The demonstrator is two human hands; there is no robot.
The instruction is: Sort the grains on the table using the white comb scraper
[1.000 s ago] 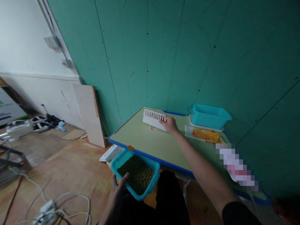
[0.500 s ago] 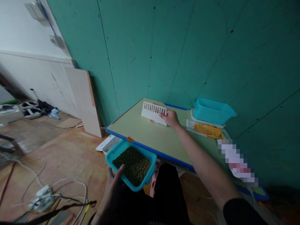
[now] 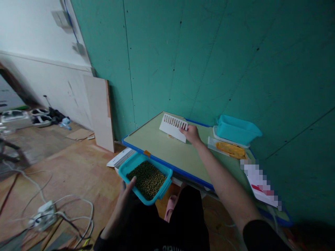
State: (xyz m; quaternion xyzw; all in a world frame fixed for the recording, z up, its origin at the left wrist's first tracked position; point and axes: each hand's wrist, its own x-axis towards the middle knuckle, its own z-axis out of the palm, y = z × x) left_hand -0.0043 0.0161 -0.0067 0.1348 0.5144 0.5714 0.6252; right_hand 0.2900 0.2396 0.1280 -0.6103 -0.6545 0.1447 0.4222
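Note:
A white slotted scraper (image 3: 172, 127) stands on edge on the pale green tabletop, gripped at its right end by my right hand (image 3: 192, 134). Small pale beans (image 3: 170, 136) lie at its lower edge, and more show through its slots. My left hand (image 3: 126, 191) clasps the near left side of a blue plastic tub (image 3: 167, 173), thumb over the rim. Dark green beans (image 3: 140, 174) and pale tan beans (image 3: 154, 182) fill its bottom. The tub sits just below the table's front edge, above my lap. My left fingers under the tub are hidden.
At the table's (image 3: 146, 139) right end are another blue tub (image 3: 237, 129), a folded yellow cloth (image 3: 230, 150) and a blurred-out white packet (image 3: 261, 184). A green wall (image 3: 199, 62) rises behind. Cables and a power strip (image 3: 45, 214) lie on the floor at left.
The view has shifted slightly. The scraper now leans at a steeper slant, still in my right hand. My left hand keeps the tub at the table edge, and the tub has tilted a little.

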